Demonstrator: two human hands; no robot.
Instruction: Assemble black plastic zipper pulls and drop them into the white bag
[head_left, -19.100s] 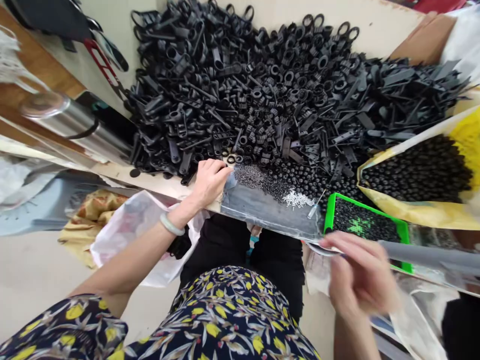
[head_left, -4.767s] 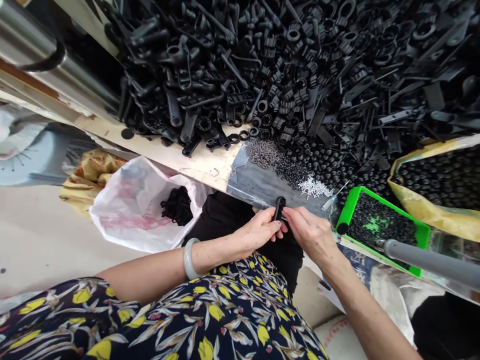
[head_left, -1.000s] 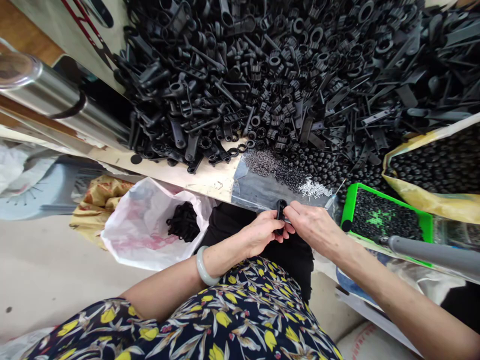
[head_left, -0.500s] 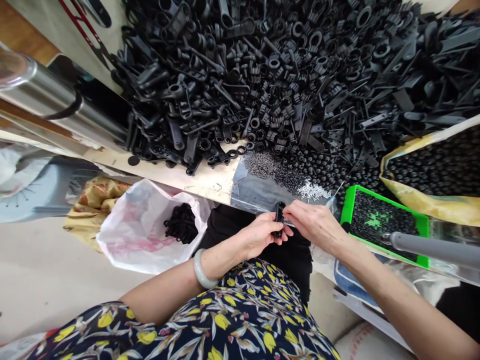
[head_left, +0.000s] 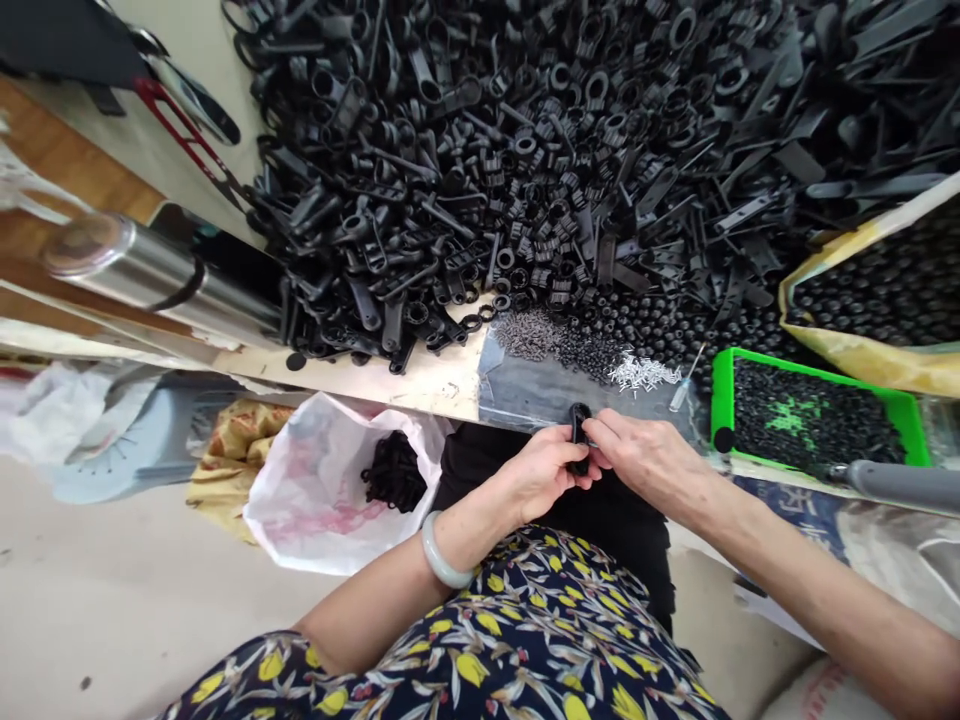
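Where the near edge of the worktop [head_left: 390, 382] meets the lap, the left hand [head_left: 541, 472] and the right hand [head_left: 645, 462] meet around one small black plastic part [head_left: 578, 428], held upright just off that edge. The left fingers are closed on the lower portion of the part; the right fingers [head_left: 604, 432] are pinched against its right side. What the right fingertips hold between them cannot be told.

Directly beyond the hands, a grey sheet [head_left: 540, 392] lies along the near edge, carrying a small heap of silver pins [head_left: 642, 373] and a patch of dark fine pieces [head_left: 559, 345]. A large heap of black plastic parts [head_left: 540, 160] covers the middle and far side of the worktop. A green tray [head_left: 721, 395] of small black pieces sits at the near right edge, with a yellow bag [head_left: 862, 350] of black pieces just behind it. A steel flask [head_left: 150, 280] lies at the left edge. Below the near edge, a white plastic bag [head_left: 315, 510] holds a dark bundle. A pale bangle [head_left: 441, 555] circles the left wrist
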